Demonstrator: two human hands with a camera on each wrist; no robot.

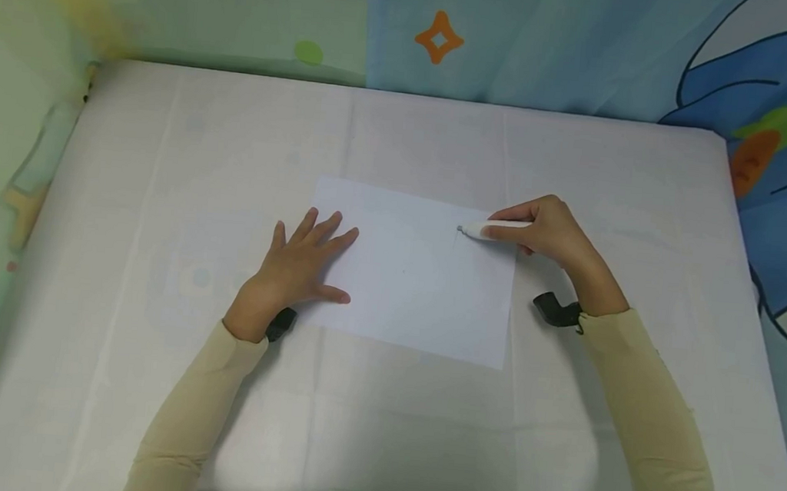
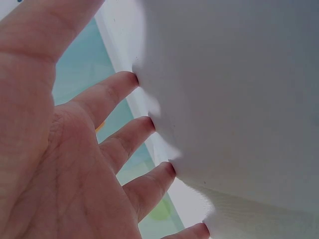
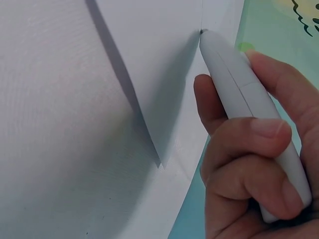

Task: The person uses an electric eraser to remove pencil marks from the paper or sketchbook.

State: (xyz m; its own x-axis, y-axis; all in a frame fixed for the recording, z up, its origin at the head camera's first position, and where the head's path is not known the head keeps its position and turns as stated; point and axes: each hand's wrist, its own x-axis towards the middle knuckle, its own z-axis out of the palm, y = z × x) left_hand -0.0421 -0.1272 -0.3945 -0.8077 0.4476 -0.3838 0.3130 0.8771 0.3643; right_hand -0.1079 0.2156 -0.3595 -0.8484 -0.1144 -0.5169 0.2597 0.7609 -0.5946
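Note:
A white sheet of paper (image 1: 410,293) lies slightly turned on the white-covered table. My left hand (image 1: 295,265) is spread at its left side, thumb on the sheet and the other fingers around its left edge. In the left wrist view the fingertips (image 2: 130,78) press on the surface while the palm stays raised. My right hand (image 1: 547,231) grips a thick white pen-shaped tool (image 3: 239,79), thumb and fingers wrapped around its body. The tool's small dark tip meets the paper near its upper right corner. From the tip runs a faint thin line. The paper's near corner in the right wrist view casts a shadow.
A white cloth (image 1: 200,145) with fold creases covers the table. Printed curtains (image 1: 554,50) hang behind and on both sides. Black wrist-camera mounts (image 1: 556,311) stick out at both wrists, below beige sleeves (image 1: 657,420).

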